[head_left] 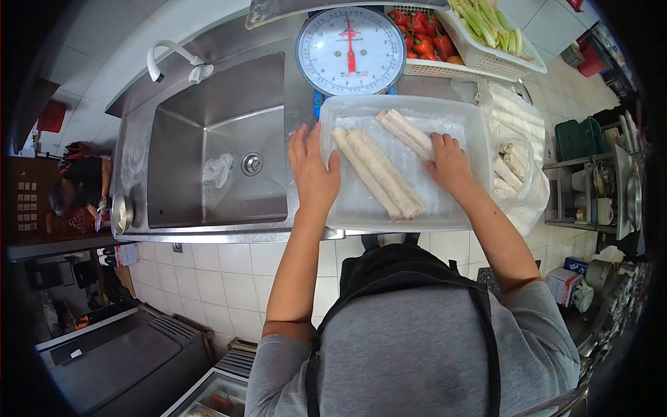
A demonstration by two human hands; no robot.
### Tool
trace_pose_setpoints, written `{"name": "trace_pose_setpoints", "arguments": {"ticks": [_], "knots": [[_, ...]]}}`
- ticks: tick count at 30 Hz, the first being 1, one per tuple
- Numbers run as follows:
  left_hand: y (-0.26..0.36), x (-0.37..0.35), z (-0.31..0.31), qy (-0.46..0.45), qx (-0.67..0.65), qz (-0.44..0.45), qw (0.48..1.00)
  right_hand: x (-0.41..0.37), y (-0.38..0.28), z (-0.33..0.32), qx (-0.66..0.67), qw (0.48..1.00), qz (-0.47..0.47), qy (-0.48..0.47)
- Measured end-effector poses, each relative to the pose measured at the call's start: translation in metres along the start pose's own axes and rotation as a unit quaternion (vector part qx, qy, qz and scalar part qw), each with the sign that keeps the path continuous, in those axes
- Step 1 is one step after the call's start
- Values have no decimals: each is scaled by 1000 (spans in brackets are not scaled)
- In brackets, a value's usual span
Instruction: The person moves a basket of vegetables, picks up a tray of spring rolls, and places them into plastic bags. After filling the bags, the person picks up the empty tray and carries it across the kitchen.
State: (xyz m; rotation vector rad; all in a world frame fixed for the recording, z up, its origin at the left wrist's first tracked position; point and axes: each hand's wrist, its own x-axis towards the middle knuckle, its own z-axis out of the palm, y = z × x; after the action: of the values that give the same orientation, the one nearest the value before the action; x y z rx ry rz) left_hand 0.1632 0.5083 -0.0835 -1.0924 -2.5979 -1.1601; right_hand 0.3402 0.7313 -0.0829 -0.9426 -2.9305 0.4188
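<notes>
A translucent plastic tub (403,224) stands on the steel counter in front of me. Inside lie long, pale, floury rolls that look like dough: a pair (379,174) side by side and a separate roll (403,131) further right. My left hand (313,167) rests at the tub's left rim, fingers stretched and thumb apart, holding nothing. Reaching into the tub, my right hand (450,163) has its curled fingers over the near end of the separate roll; that end is hidden under the hand.
A dial scale (351,52) stands behind the tub. Left is a steel sink (222,167) with a faucet (170,55). Red peppers (420,35) and green stalks (490,28) fill baskets at the back. More rolls lie in a plastic bag (517,160) at right. Another person (83,177) works far left.
</notes>
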Motion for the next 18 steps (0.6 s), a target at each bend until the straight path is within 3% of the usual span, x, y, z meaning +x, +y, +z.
{"name": "trace_pose_setpoints", "arguments": {"ticks": [2,8,10,11,14,18], "knots": [[0,-1,0,5,0,-6,1000,6,2,2,-2,999,7,-37],[2,0,-1,4,-1,-11,1000,22,17,-27,310,928,69,-195],[2,-1,-1,3,0,-13,1000,16,15,-22,155,986,-55,-9],[1,0,-1,4,1,-11,1000,11,14,-21,73,987,-115,86],[1,0,-1,6,0,-9,1000,-17,-17,-16,190,978,-80,-42],[0,0,-1,9,2,-1,1000,-16,-17,-2,203,977,-37,-62]]}}
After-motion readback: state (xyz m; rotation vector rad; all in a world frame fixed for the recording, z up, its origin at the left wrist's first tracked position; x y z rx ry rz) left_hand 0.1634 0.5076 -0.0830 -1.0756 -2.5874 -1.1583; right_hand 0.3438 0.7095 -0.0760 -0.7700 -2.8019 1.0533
